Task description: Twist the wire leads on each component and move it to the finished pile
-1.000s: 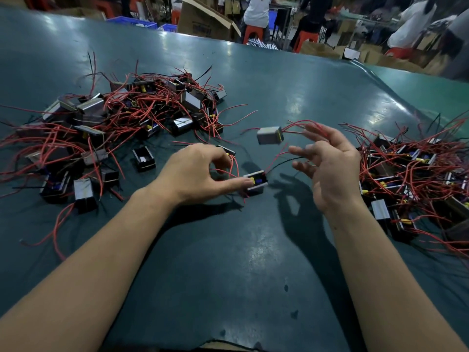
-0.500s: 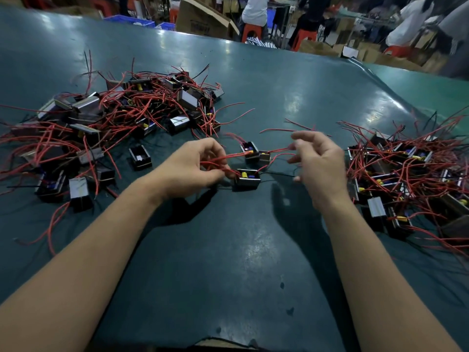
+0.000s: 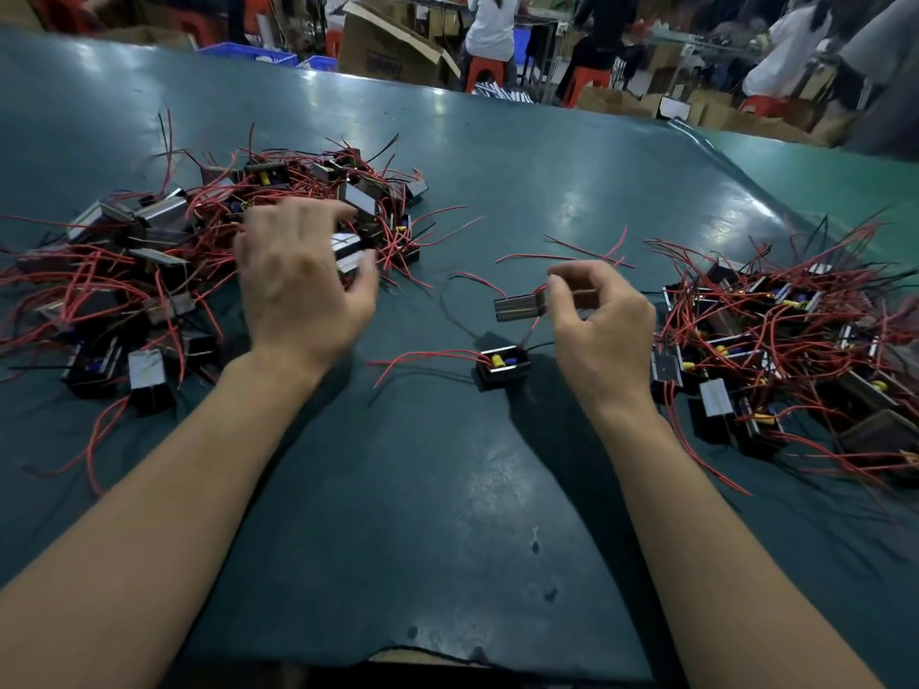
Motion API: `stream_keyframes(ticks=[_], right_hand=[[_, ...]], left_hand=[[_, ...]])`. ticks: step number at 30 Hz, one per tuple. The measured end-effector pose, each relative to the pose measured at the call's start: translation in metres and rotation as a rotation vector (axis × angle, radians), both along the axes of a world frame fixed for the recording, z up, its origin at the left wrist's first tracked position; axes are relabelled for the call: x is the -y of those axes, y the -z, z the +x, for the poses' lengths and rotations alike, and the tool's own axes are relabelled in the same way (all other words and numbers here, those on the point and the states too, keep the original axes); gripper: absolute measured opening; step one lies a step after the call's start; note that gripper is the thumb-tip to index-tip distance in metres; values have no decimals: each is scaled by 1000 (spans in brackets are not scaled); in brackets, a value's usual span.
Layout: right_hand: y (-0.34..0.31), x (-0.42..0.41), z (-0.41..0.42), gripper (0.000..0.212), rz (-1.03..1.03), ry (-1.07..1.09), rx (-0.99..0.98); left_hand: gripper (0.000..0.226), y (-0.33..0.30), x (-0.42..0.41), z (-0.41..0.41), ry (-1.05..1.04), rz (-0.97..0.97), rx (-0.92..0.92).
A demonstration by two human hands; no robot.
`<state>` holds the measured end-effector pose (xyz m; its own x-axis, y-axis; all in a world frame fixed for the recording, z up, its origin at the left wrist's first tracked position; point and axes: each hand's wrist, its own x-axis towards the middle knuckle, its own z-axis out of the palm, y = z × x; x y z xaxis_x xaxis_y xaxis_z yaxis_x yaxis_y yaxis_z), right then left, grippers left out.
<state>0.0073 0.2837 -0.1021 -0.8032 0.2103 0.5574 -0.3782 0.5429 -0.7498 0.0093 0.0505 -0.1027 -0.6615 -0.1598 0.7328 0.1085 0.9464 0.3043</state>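
The blurred left hand [image 3: 303, 281] curled around a part [image 3: 348, 253], mostly hiding it. The right hand [image 3: 597, 315] pinched another part [image 3: 517, 306]. No writing was readable.

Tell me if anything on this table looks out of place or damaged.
One component lies alone mid-table between the left pile and right pile, red leads sprawled leftward. The table mat has small nicks and a torn near edge. Otherwise nothing looks broken or spilled.

Dim overhead light glares on the table [image 3: 587, 201]; left hand [image 3: 303, 285] motion-blurred, edges bowed by wide-angle distortion.
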Motion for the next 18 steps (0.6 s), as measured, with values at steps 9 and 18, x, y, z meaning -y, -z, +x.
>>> stream_keyframes(ticks=[9, 18], right_hand=[[-14, -9, -6, 15, -659, -118, 100], [-23, -19, -11, 35, -816, -231, 386]], left_hand=[[16, 5, -38, 13, 796, -62, 420], [63, -2, -17, 11, 620, 233, 398]])
